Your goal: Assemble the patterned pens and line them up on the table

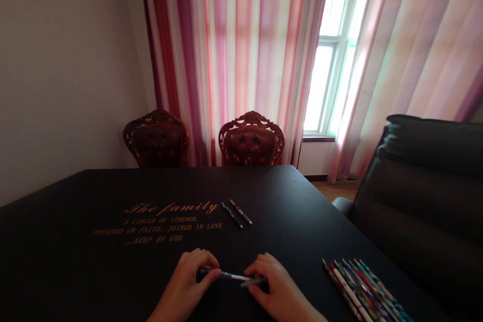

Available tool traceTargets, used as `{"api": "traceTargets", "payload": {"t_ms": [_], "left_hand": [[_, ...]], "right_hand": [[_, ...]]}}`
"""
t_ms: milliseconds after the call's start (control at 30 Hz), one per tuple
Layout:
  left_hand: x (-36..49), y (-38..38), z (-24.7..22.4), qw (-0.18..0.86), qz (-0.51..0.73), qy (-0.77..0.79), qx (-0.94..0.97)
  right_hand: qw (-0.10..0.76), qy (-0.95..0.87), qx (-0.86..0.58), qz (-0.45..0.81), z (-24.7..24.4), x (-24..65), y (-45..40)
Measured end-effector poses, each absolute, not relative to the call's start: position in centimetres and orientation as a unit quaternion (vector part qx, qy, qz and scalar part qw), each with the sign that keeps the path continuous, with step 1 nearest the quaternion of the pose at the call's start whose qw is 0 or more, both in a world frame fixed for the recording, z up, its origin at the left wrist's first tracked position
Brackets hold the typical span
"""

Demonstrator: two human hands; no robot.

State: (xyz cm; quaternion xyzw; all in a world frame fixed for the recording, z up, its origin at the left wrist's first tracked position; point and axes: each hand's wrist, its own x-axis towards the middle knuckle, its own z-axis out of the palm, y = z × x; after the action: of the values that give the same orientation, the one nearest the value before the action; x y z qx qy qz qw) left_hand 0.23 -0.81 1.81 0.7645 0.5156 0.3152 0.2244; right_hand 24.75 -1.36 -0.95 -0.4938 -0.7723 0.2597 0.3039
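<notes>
My left hand [183,282] and right hand [281,287] are clamping a slim pen [230,275], one at each end. Beyond it, two pens [236,213] are lying just beside each other on the desk [75,282]; to its right, a larger bunch of pens [362,292] is lying untouched.

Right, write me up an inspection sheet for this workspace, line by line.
Surface: black table with gold lettering headed "The family".
Job's things: slim pen held between both hands; two pens lying close together beyond them.
Clutter: bundle of patterned pens near the table's right edge.
Hands: left hand and right hand both pinch the slim pen.
Cables: nothing seen.
Surroundings: two carved leather chairs, striped curtains, window, dark sofa.
</notes>
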Motion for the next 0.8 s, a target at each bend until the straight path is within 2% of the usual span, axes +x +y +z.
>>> {"api": "traceTargets", "payload": {"t_ms": [133,433,800], "left_hand": [[0.1,-0.7,2.0,0.227,0.318,0.523,0.758],[-1.0,-0.2,2.1,0.234,0.289,0.543,0.753],[-1.6,-0.6,3.1,0.175,0.271,0.533,0.782]], "right_hand": [[0.276,-0.788,-0.488,0.256,-1.0,24.8,-1.3],[0.279,-0.782,-0.492,0.261,-0.4,25.3,-1.2],[0.258,-0.777,-0.512,0.26,-0.2,26.5,-0.8]]}}
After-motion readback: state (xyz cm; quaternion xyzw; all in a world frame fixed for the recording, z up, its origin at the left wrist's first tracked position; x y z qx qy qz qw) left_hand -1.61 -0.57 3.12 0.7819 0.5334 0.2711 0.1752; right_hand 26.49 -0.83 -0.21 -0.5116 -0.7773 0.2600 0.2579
